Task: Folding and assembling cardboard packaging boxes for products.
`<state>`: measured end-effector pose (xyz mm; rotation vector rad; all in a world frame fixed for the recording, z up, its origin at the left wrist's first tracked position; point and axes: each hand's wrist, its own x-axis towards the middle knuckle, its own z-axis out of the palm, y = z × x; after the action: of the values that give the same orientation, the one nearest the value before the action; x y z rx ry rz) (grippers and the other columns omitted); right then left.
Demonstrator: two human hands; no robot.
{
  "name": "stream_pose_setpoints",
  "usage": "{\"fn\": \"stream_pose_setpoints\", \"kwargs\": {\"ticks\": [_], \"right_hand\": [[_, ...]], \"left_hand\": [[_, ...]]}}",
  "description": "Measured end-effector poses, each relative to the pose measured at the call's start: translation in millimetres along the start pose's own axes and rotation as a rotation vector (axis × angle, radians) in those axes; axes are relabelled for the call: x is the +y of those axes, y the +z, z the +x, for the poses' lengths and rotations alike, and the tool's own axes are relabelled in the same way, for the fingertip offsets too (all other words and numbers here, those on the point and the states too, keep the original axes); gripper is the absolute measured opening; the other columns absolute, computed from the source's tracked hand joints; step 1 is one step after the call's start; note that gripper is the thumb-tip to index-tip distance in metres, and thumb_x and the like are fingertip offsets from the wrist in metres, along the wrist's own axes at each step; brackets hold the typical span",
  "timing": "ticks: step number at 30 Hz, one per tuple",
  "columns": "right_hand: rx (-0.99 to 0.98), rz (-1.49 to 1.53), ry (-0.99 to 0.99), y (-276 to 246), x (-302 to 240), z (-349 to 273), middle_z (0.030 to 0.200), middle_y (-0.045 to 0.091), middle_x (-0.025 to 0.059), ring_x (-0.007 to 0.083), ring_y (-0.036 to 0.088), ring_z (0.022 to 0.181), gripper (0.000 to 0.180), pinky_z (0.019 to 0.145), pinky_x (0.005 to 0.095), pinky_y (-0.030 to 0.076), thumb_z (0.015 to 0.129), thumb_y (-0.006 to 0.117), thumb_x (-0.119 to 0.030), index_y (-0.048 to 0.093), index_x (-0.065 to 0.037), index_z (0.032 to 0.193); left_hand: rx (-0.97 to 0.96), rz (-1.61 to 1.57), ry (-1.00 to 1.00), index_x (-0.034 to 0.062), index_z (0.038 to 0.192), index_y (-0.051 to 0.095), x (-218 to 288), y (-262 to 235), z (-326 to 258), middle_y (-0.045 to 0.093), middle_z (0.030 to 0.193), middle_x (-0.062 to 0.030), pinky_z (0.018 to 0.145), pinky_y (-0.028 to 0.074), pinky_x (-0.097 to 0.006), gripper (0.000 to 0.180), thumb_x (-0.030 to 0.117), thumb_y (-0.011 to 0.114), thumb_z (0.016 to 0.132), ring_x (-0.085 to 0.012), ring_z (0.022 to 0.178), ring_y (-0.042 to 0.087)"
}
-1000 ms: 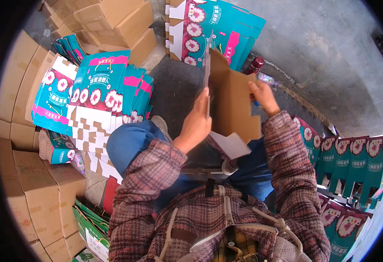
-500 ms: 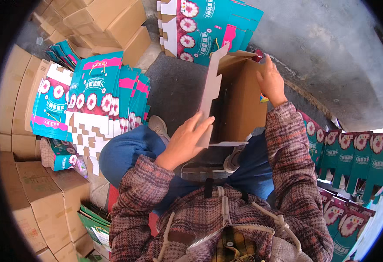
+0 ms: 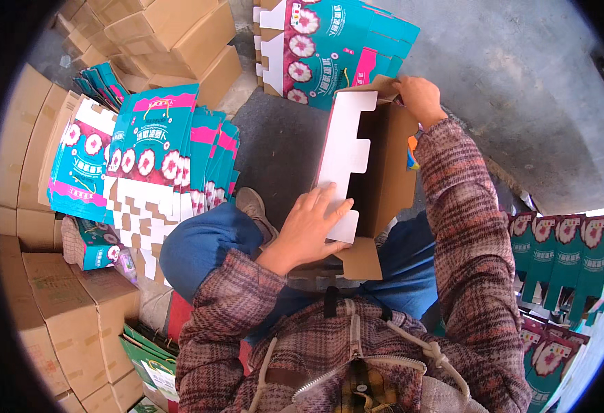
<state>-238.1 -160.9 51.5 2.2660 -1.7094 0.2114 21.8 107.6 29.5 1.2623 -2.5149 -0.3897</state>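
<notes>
Left hand (image 3: 310, 227): open, fingers spread flat on the box (image 3: 378, 172) flap.
Right hand (image 3: 420, 96): gripping the box's far top edge.
Box: half unfolded over the lap.

Probably a packing warehouse or storeroom: bare concrete floor (image 3: 522, 103), plain brown cartons (image 3: 171, 34) stacked upper left and along the left edge, flat teal printed box blanks (image 3: 143, 151) piled centre left.

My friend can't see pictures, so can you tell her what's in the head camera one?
A seated person in a plaid jacket holds a half-folded cardboard box over their lap, left hand flat on its white notched flap, right hand gripping its top edge. Stacks of flat teal flowered cartons and plain brown boxes lie around them on the concrete floor.
</notes>
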Motion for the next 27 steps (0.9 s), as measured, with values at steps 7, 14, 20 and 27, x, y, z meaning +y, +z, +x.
{"fn": "stream_pose_setpoints", "kwargs": {"ticks": [7, 14, 20, 27], "right_hand": [[-0.085, -0.128, -0.437, 4, -25, -34, 0.084, 0.064, 0.0124, 0.0291, 0.066, 0.075, 0.033, 0.062, 0.0402, 0.051, 0.085, 0.059, -0.041, 0.069, -0.01, 0.085], [-0.334, 0.011, -0.272, -7, -31, -46, 0.104, 0.058, 0.017, 0.0323, 0.061, 0.095, 0.045, 0.075, 0.0434, 0.051, 0.083, 0.057, -0.053, 0.071, -0.013, 0.099], [-0.265, -0.029, -0.305, -2, -27, -55, 0.102, 0.056, 0.0141, 0.0324, 0.059, 0.095, 0.036, 0.076, 0.0429, 0.052, 0.079, 0.064, -0.045, 0.07, -0.017, 0.1], [-0.206, -0.011, -0.298, 2, -29, -59, 0.1, 0.057, 0.0146, 0.033, 0.061, 0.093, 0.034, 0.072, 0.0431, 0.053, 0.079, 0.064, -0.043, 0.07, -0.016, 0.098]], "left_hand": [[0.012, 0.023, -0.009, 0.0102, 0.134, 0.05, -6, 14, 1, 0.038, 0.139, -0.024, 0.107, 0.028, -0.05, 0.067, 0.048, 0.063, 0.081, -0.0394, 0.128, 0.036], [0.054, -0.107, 0.091, 0.0048, 0.127, 0.053, 1, 11, -14, 0.045, 0.131, -0.0219, 0.106, 0.031, -0.048, 0.066, 0.053, 0.059, 0.083, -0.0375, 0.125, 0.039], [0.303, -0.334, -0.03, 0.0016, 0.127, 0.051, 19, 35, -21, 0.058, 0.108, -0.0185, 0.091, 0.039, -0.046, 0.055, 0.037, 0.06, 0.086, -0.0344, 0.102, 0.054], [0.278, 0.127, -0.459, 0.0025, 0.122, 0.054, 19, 72, 39, 0.059, 0.107, -0.0148, 0.078, 0.045, -0.041, 0.039, 0.013, 0.058, 0.085, -0.0306, 0.092, 0.056]]}}
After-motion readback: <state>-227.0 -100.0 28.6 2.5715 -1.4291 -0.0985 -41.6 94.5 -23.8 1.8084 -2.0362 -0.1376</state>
